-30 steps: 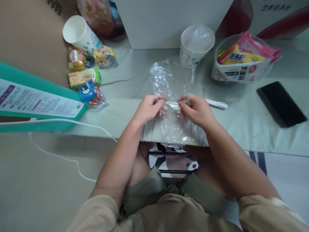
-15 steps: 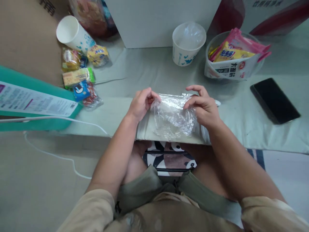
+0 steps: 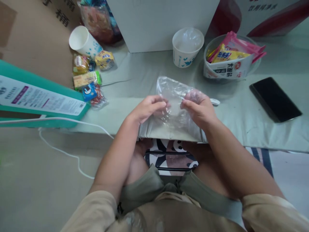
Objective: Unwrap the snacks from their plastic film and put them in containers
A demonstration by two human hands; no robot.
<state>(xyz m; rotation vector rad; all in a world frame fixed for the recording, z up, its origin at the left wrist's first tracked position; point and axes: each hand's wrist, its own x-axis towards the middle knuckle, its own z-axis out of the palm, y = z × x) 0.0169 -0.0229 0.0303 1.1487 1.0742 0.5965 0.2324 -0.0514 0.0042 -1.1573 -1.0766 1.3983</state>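
A clear, crinkled plastic bag (image 3: 172, 96) is spread between my two hands above the front edge of the covered table. On its left side, my left hand (image 3: 153, 108) grips the film between thumb and curled fingers. My right hand (image 3: 199, 108) pinches the right side, thumb in front, with fingertips showing through the plastic. The upper part of the bag stands up and away from me. Just right of my right hand lies a small white object (image 3: 214, 101), partly hidden, whose kind I cannot make out.
Beyond the bag stand a paper cup (image 3: 184, 59) lined with plastic and a tub (image 3: 227, 71) of snack packets. A phone (image 3: 275, 99) lies right. At left are a tipped paper cup (image 3: 83, 42), wrapped snacks (image 3: 87, 79), a green container (image 3: 48, 96) and a white cable (image 3: 72, 120).
The bag has gone from bunched and low to spread and raised at its far side. My right hand's lifted fingers have closed behind the film. The view has shifted slightly.
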